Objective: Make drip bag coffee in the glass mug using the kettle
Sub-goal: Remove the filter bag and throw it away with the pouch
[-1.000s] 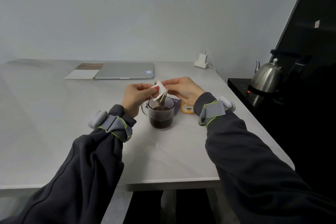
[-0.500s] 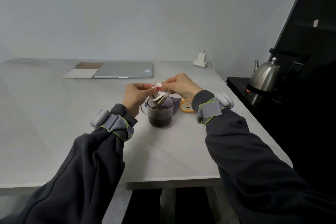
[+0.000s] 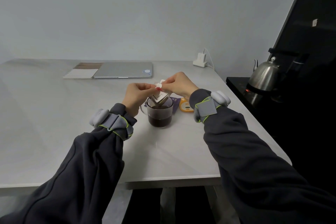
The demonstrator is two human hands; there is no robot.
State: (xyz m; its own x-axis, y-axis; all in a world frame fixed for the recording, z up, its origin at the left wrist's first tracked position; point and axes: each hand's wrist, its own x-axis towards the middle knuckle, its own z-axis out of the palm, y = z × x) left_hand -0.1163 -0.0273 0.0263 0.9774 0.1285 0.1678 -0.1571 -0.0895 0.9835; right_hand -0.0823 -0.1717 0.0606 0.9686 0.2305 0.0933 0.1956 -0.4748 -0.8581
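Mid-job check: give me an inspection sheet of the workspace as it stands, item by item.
Surface: pale grey table, the mug near its middle.
Job's things: glass mug holds dark coffee; drip bag held at its mouth; kettle on the black hob at right, red light lit.
Clutter: closed laptop and notebook at the far edge; purple wrapper and orange item behind the mug.
Hands: left hand and right hand both pinch the bag's top.
Cables: white charger with its cable at the far right corner.
Surroundings: plain grey wall; dark panel at right.
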